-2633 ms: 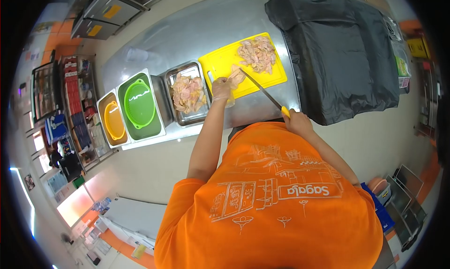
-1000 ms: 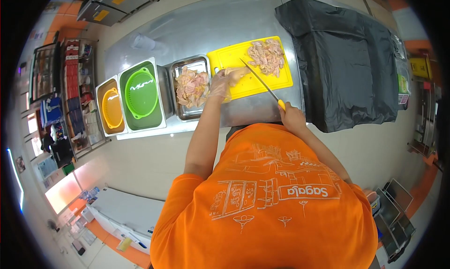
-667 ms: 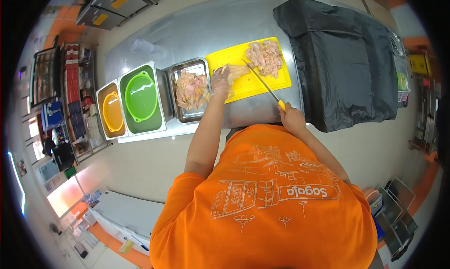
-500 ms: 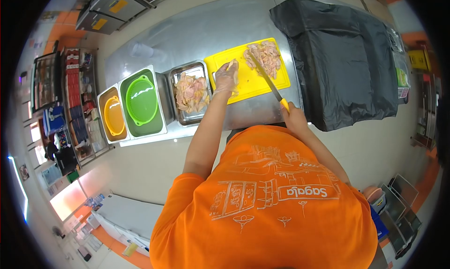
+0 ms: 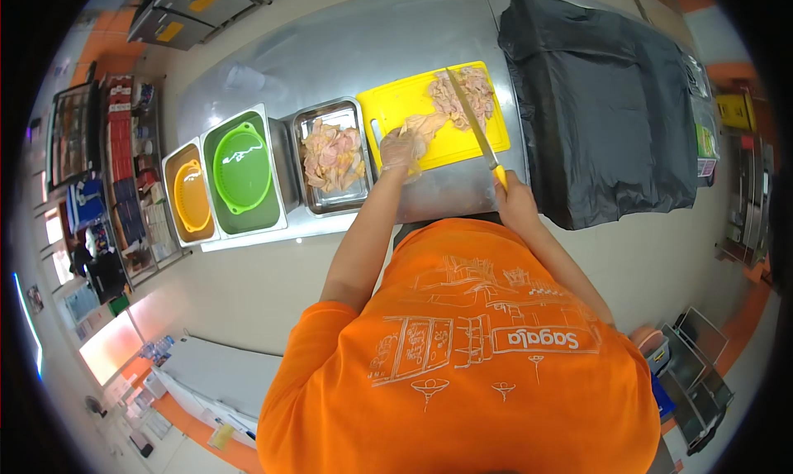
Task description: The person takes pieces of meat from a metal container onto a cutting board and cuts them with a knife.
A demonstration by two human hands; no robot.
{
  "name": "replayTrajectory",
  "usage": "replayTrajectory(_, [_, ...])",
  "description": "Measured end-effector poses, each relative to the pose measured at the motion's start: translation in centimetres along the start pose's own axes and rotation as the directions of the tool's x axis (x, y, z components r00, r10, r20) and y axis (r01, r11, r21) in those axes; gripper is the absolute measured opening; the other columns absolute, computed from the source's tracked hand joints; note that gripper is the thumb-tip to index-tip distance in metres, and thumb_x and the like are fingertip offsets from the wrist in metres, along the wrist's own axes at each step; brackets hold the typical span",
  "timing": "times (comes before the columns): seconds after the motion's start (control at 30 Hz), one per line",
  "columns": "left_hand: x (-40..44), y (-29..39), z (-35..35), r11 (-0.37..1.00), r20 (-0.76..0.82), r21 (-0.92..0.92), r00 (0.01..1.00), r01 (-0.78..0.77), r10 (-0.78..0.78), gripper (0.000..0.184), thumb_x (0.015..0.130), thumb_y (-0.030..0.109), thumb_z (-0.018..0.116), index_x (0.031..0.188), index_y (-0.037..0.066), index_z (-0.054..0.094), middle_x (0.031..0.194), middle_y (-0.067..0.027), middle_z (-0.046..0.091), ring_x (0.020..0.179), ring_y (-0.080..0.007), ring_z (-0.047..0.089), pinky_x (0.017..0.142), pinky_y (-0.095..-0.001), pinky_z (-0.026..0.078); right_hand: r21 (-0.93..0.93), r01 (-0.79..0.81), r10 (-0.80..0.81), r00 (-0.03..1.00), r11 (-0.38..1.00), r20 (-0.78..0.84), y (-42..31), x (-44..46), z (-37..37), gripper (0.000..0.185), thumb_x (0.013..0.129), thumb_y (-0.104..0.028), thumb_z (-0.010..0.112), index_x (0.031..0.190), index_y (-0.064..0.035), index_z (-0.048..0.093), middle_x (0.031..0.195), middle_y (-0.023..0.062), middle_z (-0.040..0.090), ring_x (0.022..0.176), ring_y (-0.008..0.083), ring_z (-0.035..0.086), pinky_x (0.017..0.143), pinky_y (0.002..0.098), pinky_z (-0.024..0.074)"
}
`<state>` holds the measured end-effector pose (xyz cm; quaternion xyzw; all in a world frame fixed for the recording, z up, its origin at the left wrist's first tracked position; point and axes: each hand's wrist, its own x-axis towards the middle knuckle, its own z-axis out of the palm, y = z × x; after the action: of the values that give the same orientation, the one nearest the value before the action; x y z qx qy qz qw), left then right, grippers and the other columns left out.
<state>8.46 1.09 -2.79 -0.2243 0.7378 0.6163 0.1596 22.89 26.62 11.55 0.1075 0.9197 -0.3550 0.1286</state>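
Observation:
My left hand (image 5: 398, 151), in a clear plastic glove, is at the left part of a yellow cutting board (image 5: 382, 104). Its fingers are closed on the near end of a piece of raw chicken (image 5: 424, 127), which lies flat and stretched out on the board. My right hand (image 5: 515, 200) grips the yellow handle of a long knife (image 5: 472, 114). The blade points away from me, over a heap of cut chicken (image 5: 448, 102) on the board's right side. Left of the board stands a steel tray (image 5: 325, 202) holding more raw chicken pieces (image 5: 333, 153).
A steel pan (image 5: 275, 127) with a green basket (image 5: 242, 168) and another with an orange basket (image 5: 192, 195) stand left on the steel table (image 5: 330, 61). A clear container (image 5: 245, 78) is behind them. Black plastic sheeting (image 5: 603, 119) covers something bulky at right.
My left hand has come down and towards me, and the chicken piece now lies spread on the board. The knife has shifted slightly right, its blade still over the heap.

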Motion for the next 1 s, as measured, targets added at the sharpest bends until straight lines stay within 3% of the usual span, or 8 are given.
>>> replayTrajectory(0.1, [1.0,-2.4,-0.9,0.931,-0.067,0.355,0.991,-0.088,0.119,0.044,0.094,0.027,0.069,0.122,-0.007,0.069,0.099,-0.0159,0.075,0.085,-0.0169,0.070,0.076,-0.0305,0.055,-0.061,0.056,-0.050,0.993,0.997,0.103,-0.3,-0.1,1.4,0.032,0.106,-0.029,0.050,0.104,0.0030,0.052,0.086,0.0320,0.067,0.080,0.0526,0.066,0.072,0.0604,0.0507])
replayTrajectory(0.2, [0.2,-2.9,-1.5,0.972,-0.105,0.214,0.987,-0.100,0.125,0.039,0.092,0.028,0.071,0.112,-0.005,0.073,0.089,-0.0129,0.075,0.078,-0.0185,0.070,0.074,-0.0318,0.055,-0.161,0.073,-0.050,0.988,0.984,0.146,0.1,0.0,2.7,0.031,0.106,-0.028,0.050,0.104,0.0024,0.051,0.086,0.0307,0.068,0.079,0.0516,0.067,0.071,0.0600,0.0519])
replayTrajectory(0.3, [0.6,-3.9,-1.6,0.962,-0.175,0.241,0.970,-0.126,0.171,0.039,0.090,0.032,0.072,0.105,-0.004,0.074,0.087,-0.0153,0.076,0.075,-0.0241,0.072,0.073,-0.0349,0.056,-0.280,0.050,-0.020,0.994,0.959,0.107,-0.1,-0.1,3.0,0.028,0.106,-0.026,0.050,0.103,0.0020,0.049,0.084,0.0304,0.068,0.077,0.0512,0.067,0.068,0.0608,0.0518])
replayTrajectory(0.4, [0.2,-2.9,-1.4,0.918,-0.237,0.392,0.958,-0.056,0.160,0.034,0.085,0.036,0.076,0.095,0.004,0.077,0.090,-0.0193,0.076,0.084,-0.0340,0.074,0.077,-0.0409,0.057,-0.331,0.076,-0.050,0.995,0.941,0.085,-0.3,-0.1,3.2,0.029,0.106,-0.026,0.049,0.103,0.0020,0.047,0.085,0.0305,0.068,0.074,0.0510,0.067,0.067,0.0613,0.0521])
replayTrajectory(0.5, [-0.5,-2.1,-1.4,0.871,-0.246,0.481,0.939,-0.098,0.242,0.031,0.083,0.035,0.077,0.093,0.006,0.076,0.088,-0.0182,0.076,0.082,-0.0335,0.074,0.075,-0.0407,0.057,-0.338,0.092,-0.063,0.994,0.937,0.094,-0.9,0.2,3.6,0.030,0.106,-0.028,0.049,0.104,0.0022,0.048,0.085,0.0302,0.068,0.074,0.0511,0.067,0.067,0.0607,0.0530])
replayTrajectory(0.7, [-2.8,0.3,-2.0,0.924,-0.160,0.377,0.979,-0.059,0.127,0.033,0.082,0.037,0.079,0.093,0.006,0.076,0.088,-0.0186,0.075,0.083,-0.0346,0.073,0.076,-0.0418,0.057,-0.444,0.102,-0.047,0.990,0.890,0.134,-0.8,0.7,4.3,0.035,0.107,-0.033,0.048,0.101,0.0022,0.050,0.076,0.0270,0.068,0.071,0.0483,0.069,0.064,0.0570,0.0566])
replayTrajectory(0.87, [-4.5,1.8,-2.3,0.847,-0.066,0.525,0.988,-0.086,0.141,0.038,0.087,0.040,0.076,0.097,0.003,0.076,0.091,-0.0216,0.074,0.087,-0.0363,0.073,0.079,-0.0426,0.056,-0.563,0.060,0.012,0.992,0.824,0.124,-1.0,1.1,4.8,0.039,0.107,-0.036,0.047,0.100,0.0022,0.050,0.073,0.0245,0.069,0.070,0.0434,0.071,0.062,0.0539,0.0583])
replayTrajectory(1.0, [-5.0,2.7,-2.6,0.833,-0.062,0.546,0.987,-0.088,0.145,0.034,0.088,0.038,0.074,0.096,0.005,0.077,0.092,-0.0227,0.074,0.089,-0.0380,0.072,0.082,-0.0445,0.056,-0.494,0.058,0.006,0.992,0.868,0.127,-1.0,4.0,7.0,0.040,0.106,-0.036,0.048,0.104,0.0037,0.051,0.075,0.0266,0.069,0.073,0.0457,0.071,0.066,0.0544,0.0582])
